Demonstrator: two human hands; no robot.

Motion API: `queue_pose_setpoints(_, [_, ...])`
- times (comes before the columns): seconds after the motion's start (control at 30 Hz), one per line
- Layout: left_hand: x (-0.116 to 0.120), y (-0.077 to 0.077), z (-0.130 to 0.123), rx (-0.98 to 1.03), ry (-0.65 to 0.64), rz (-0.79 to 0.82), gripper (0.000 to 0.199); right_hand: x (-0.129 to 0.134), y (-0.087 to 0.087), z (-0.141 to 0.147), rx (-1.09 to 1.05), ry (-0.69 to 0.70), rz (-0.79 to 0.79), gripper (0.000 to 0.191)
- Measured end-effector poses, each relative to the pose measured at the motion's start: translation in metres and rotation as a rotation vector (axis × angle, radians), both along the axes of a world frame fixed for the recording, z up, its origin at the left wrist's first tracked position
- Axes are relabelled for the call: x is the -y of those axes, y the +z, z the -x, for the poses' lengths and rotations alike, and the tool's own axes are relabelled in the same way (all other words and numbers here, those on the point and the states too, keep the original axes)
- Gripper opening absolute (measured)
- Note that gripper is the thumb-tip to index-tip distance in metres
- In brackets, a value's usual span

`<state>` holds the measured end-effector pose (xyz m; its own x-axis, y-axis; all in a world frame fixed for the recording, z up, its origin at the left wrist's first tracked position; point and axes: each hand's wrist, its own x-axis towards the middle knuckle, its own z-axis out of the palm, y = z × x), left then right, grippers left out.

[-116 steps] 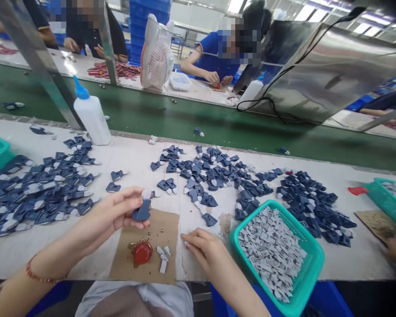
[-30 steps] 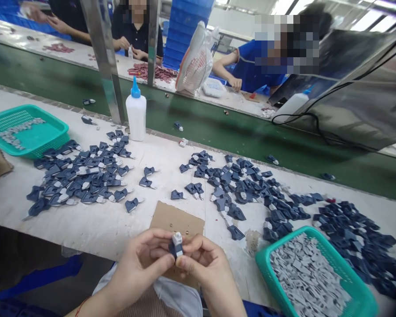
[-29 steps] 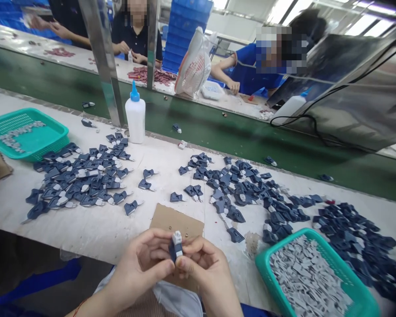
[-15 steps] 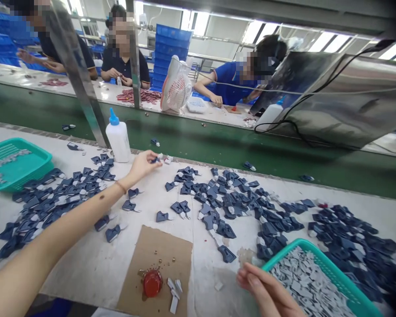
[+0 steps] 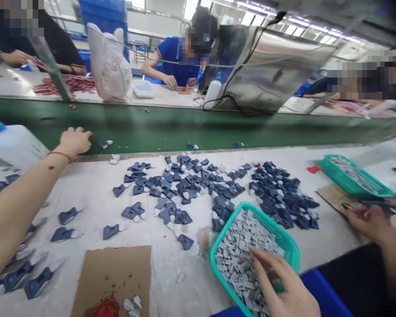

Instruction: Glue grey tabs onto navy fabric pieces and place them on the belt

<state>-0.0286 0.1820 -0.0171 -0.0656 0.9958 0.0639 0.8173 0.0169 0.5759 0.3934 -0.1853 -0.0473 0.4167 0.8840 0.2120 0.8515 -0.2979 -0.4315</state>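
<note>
My left hand [image 5: 75, 141] is stretched out over the green belt, back of the hand up. Its fingertips are hidden and blurred, so whether it holds anything is unclear. To its right on the belt lies a small dark blue piece with a white end [image 5: 105, 144]. My right hand [image 5: 282, 281] reaches into a green basket [image 5: 214, 264] full of small light grey plastic pieces [image 5: 240, 246]. Its thumb and fingers are apart, tips at the grey pieces, with none seen gripped. Many dark blue pieces [image 5: 185, 180] lie across the white table.
At the near edge is brown cardboard [image 5: 132, 259] with a red, wet-looking cap [image 5: 107, 308] and some grey pieces [image 5: 133, 306]. A white bottle with a blue cap [image 5: 16, 143] stands far left. At right, a co-worker's hand [image 5: 371, 220] works near another green basket [image 5: 346, 180].
The view has swung right. My right hand has gone from beside the green basket to the grey pieces inside. The dark blue piece my left hand held no longer shows in its fingers.
</note>
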Motion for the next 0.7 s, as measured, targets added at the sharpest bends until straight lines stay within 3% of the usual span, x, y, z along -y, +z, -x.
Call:
queue_pose_setpoints(0.1, [0.003, -0.001, 0.006, -0.004, 0.028, 0.067, 0.012, -0.014, 0.000, -0.008, 0.160, 0.108, 0.054, 0.034])
queue_pose_setpoints(0.23, [0.008, 0.009, 0.003, 0.021, 0.063, 0.098, 0.022, -0.030, 0.000, -0.008, 0.282, 0.249, 0.135, 0.035])
queue_pose_setpoints(0.37, [0.018, 0.023, -0.007, 0.103, 0.109, 0.002, 0.018, -0.034, 0.004, -0.015, 0.324, 0.359, 0.188, 0.038])
queue_pose_setpoints(0.43, [0.027, 0.028, -0.015, 0.181, 0.122, -0.067, 0.025, -0.034, 0.005, -0.022, 0.321, 0.396, 0.216, 0.037])
queue_pose_setpoints(0.57, [0.057, 0.032, -0.036, 0.414, 0.073, -0.088, 0.040, -0.034, 0.004, -0.035, 0.266, 0.432, 0.288, 0.032])
queue_pose_setpoints(0.7, [0.105, 0.034, -0.053, 0.642, -0.044, -0.016, 0.035, -0.036, 0.004, -0.039, 0.244, 0.446, 0.287, 0.030])
